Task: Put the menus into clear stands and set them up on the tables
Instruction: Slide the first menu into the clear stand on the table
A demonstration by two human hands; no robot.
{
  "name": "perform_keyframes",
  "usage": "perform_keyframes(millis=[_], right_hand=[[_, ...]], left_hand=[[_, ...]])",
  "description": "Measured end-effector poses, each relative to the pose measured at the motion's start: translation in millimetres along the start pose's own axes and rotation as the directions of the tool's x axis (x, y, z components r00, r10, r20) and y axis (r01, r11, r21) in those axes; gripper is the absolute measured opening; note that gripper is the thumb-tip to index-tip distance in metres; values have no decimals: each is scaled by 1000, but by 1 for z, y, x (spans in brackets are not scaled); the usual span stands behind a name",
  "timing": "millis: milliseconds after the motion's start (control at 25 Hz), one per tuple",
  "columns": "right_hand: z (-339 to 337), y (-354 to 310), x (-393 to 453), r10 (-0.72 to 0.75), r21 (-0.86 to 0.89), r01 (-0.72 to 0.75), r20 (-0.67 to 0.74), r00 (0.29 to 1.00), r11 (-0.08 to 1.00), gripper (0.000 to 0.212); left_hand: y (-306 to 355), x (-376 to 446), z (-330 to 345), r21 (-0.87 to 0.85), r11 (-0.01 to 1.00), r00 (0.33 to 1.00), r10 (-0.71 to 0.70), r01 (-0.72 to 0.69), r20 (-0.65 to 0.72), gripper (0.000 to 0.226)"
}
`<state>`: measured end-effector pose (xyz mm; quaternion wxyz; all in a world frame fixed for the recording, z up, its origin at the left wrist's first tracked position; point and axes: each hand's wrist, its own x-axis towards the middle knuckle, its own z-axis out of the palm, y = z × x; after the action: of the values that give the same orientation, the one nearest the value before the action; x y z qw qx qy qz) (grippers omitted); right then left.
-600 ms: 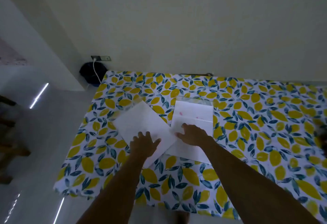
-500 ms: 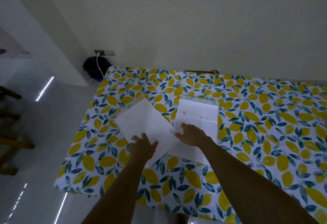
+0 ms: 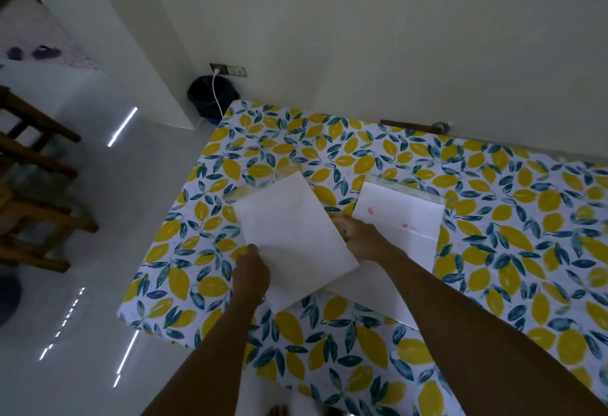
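Two white menus lie on a table covered by a lemon-print cloth point(image 3: 493, 267). The left menu point(image 3: 289, 234) is turned at an angle; a clear stand edge point(image 3: 260, 182) shows beyond its far corner. My left hand point(image 3: 251, 272) grips its near left edge, thumb on top. My right hand point(image 3: 365, 239) holds its right edge, fingers tucked under the sheet. The right menu point(image 3: 401, 215) lies flat inside a clear stand point(image 3: 408, 188), with faint pink marks on it, and is partly covered by my right forearm.
The table's left edge point(image 3: 171, 218) drops to a glossy white floor. Wooden chairs point(image 3: 36, 192) stand at far left. A dark bin point(image 3: 210, 96) and a wall socket with a white cable sit in the corner behind the table. The wall runs along the table's far side.
Both hands went from pressing flat on the sheets to gripping the left menu's edges. My right hand left the right menu. The camera moved closer and to the left.
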<state>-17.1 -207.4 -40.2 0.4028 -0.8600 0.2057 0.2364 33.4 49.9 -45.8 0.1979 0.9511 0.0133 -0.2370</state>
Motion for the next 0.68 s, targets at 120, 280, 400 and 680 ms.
perform_keyframes(millis=[120, 280, 400, 680], right_hand=[[-18, -7, -13, -118, 161, 103, 83, 990, 981, 67], [-39, -31, -41, -165, 214, 129, 162, 973, 968, 49], [-47, -47, -58, -206, 254, 180, 81, 975, 950, 37], [-39, -89, -71, -374, 71, 402, -246, 894, 913, 21]], left_hand=[[-24, 2, -36, -35, 988, 988, 153, -153, -2, 50], [-38, 6, -86, 15, 933, 933, 360, -360, 21, 52], [-39, 6, -124, 3, 904, 901, 426, -427, 82, 54], [-23, 34, -176, -6, 822, 822, 569, -569, -3, 45]])
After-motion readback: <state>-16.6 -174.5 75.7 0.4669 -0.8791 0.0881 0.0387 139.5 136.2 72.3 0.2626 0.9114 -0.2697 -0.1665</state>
